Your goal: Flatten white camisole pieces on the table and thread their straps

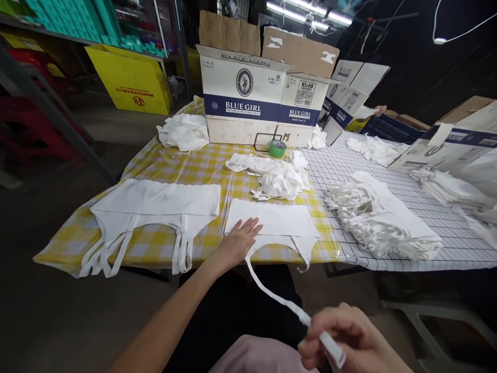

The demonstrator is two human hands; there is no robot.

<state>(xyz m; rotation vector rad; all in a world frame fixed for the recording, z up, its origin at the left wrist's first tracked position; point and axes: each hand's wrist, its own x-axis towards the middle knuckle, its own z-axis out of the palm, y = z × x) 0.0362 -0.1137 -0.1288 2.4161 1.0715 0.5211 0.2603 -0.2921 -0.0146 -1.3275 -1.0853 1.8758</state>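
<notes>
A white cloth garment (276, 218) lies flat on the yellow checked tablecloth (202, 166) near the table's front edge. My left hand (237, 241) rests on its left side, fingers stretched out flat. My right hand (351, 342), low at the front, is closed in a pinch on the end of the garment's white strap (272, 292), pulled off the table toward me. Left of it lies a flat pile of similar white garments (155, 207) with straps hanging over the edge.
A loose heap of white garments (279, 176) and a green tape roll (277, 148) lie behind. Open Blue Girl cardboard boxes (248, 98) stand at the back. Stacked white garments (378, 217) sit on the grid cloth (458, 233) to the right. More boxes (450, 140) stand far right.
</notes>
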